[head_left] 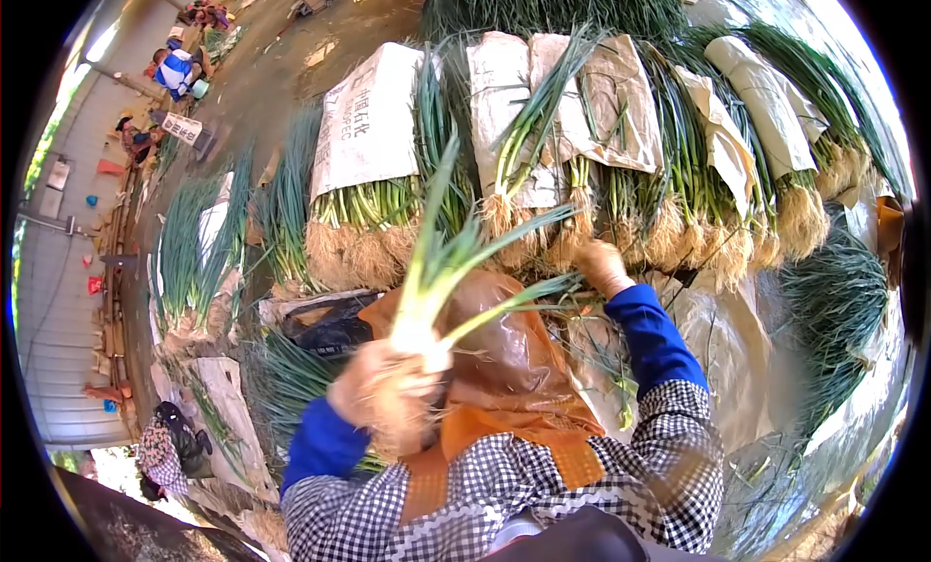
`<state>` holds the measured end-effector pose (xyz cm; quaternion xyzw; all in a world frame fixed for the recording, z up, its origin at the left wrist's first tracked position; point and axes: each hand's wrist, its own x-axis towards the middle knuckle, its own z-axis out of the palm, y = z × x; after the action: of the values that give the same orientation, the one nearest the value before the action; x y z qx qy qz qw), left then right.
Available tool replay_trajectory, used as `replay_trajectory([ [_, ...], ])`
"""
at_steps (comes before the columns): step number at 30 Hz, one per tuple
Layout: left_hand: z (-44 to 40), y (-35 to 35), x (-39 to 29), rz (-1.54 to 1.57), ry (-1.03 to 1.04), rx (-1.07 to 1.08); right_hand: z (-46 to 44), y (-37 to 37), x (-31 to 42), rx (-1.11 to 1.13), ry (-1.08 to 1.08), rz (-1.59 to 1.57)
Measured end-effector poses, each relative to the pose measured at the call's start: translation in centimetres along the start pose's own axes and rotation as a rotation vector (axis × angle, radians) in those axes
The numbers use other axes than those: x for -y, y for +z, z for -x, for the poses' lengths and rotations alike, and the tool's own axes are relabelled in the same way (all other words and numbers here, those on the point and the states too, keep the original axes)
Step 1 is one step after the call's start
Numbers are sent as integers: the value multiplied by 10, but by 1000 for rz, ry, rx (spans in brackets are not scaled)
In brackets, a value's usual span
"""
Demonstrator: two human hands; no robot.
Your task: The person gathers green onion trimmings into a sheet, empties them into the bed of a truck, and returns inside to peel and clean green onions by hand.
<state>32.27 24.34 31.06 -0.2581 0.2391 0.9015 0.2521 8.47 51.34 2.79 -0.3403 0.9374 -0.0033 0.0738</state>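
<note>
My left hand (pixel 373 383) is closed round the white stems of a small bunch of green onions (pixel 427 281), held up near the camera with leaves pointing up and roots hanging down. Farther right, my right hand (pixel 601 265) touches the rooty ends of the row of onions; its fingers are partly hidden among the roots, and whether it grips any cannot be made out. Just beyond, another small bunch (pixel 529 135) lies on top of the sack-covered bundles. An orange-brown apron (pixel 495 339) covers my lap.
Bundles wrapped in pale sacks (pixel 369 116) lie in a row ahead. More onions lie at the left (pixel 194 252) and right (pixel 834 310). A black plastic bag (pixel 335 329) is left of the apron. Several people sit at the far left, one in a blue and white top (pixel 176 72).
</note>
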Motion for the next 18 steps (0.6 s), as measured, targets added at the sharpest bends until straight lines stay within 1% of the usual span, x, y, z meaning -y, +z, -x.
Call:
replay_trajectory([
  [1, 29, 5, -17, -54, 91, -64, -3, 20, -28, 20, 3, 13],
  [3, 79, -10, -52, -147, 251, 124, -18, 0, -34, 35, 229, -138],
  [4, 104, -17, -68, -190, 305, 225, -25, -13, -25, -287, 132, -248],
  [5, 120, -17, -78, -231, 355, 325, -47, -31, -10, -252, 159, -405],
  [6, 125, 3, -77, -248, 512, 262, -59, -60, 15, -315, 189, -431],
  [7, 128, 18, -76, -270, 675, 199, -72, -94, 39, -184, 302, -506],
  [8, 116, 10, -83, -278, 758, 279, -92, -91, 53, -266, 337, -525],
  [9, 100, 9, -84, -322, 898, 140, -112, -98, 62, -136, 420, -490],
  [10, 78, 20, -80, -287, 1026, -74, -129, -88, 63, -164, 527, -598],
  [11, 50, 29, -80, -325, 1116, -188, -147, -73, 65, -193, 633, -707],
  [12, 29, 21, -83, -365, 1078, -150, -156, -67, 66, -155, 688, -768],
  [13, 8, 9, -81, -354, 1029, -160, -161, -59, 64, -162, 686, -772],
  [14, -17, 3, -75, -319, 963, -147, -160, -47, 56, -256, 504, -826],
  [15, -42, -11, -72, -494, 861, -173, -155, -36, 44, -344, 320, -868],
  [16, -66, -13, -62, -437, 774, -172, -147, -27, 29, -445, 184, -705],
  [17, -92, -18, -47, -385, 784, -297, -140, -22, 12, -544, 45, -536],
  [18, -118, -39, -40, -172, 697, -153, -128, -18, 3, -588, 94, -675],
])
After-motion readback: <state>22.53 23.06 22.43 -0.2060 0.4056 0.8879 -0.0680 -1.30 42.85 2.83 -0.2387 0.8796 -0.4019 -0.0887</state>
